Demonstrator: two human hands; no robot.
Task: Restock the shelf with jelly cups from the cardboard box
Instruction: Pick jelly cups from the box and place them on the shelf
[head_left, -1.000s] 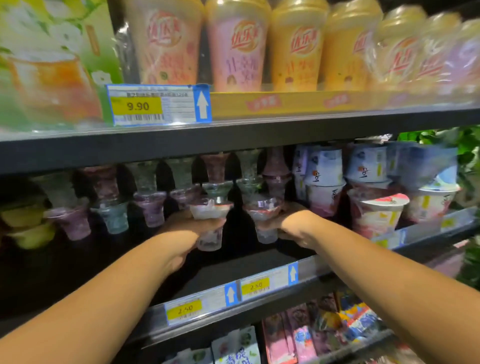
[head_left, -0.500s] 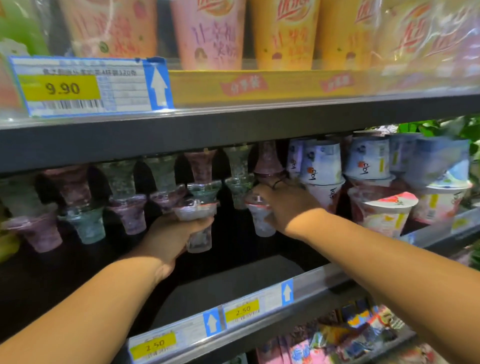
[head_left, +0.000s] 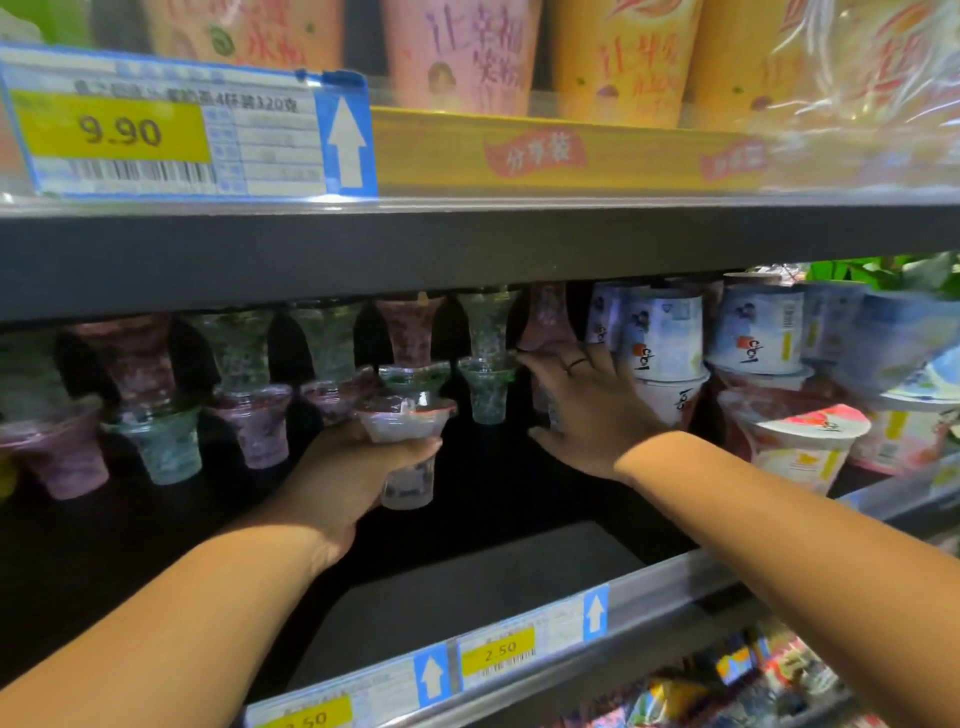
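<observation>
Back of the shelf already carries a 2-tier row of jelly cups; room left toward the front edge, so I'd call it partway; box not in view. Your left hand grips 1 clear cup ahead of the row, not yet set down; your right hand lies spread, fingers straight, against the rightmost stack beside the tubs; 0.5 s ago it was curled round a cup further out.

Two arms in view, both bare from wrist to frame edge. The right hand wears one thin dark ring, a plain narrow band; which finger it sits on is hard to tell. The left hand is bare, with its back and wrist showing.
</observation>
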